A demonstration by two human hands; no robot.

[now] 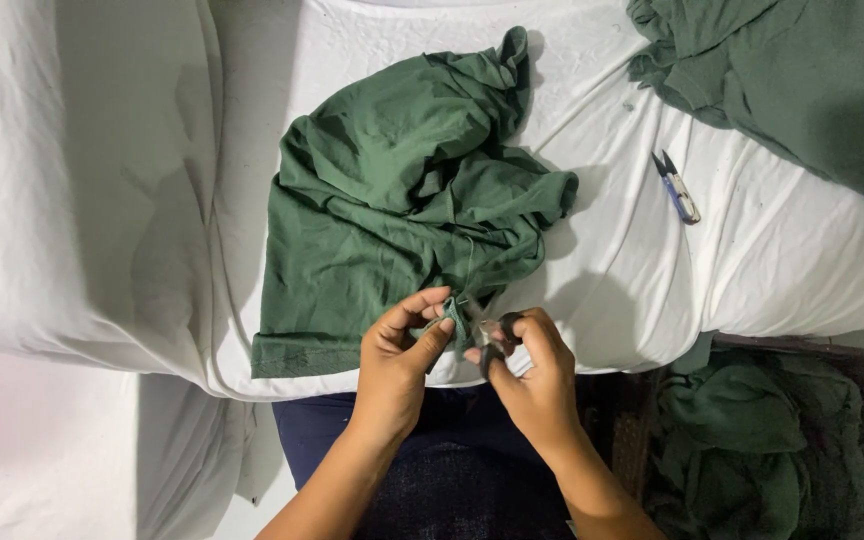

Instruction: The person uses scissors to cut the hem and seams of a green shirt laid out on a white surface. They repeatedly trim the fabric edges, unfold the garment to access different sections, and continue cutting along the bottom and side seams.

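Between both hands, green garment's (392, 200) edge, left hand (399, 350) pinching, right hand (532, 365) gripping snips (490, 340)

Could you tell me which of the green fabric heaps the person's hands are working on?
The spread green garment in the middle; both hands grip its lower edge. The heap at top right and the pile at lower right lie untouched.

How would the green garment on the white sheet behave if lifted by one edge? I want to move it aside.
The green garment lies crumpled in soft folds, so it would likely hang limp and unfold. It looks thin, so probably light. The left hand pinches its edge, so it may tug there.
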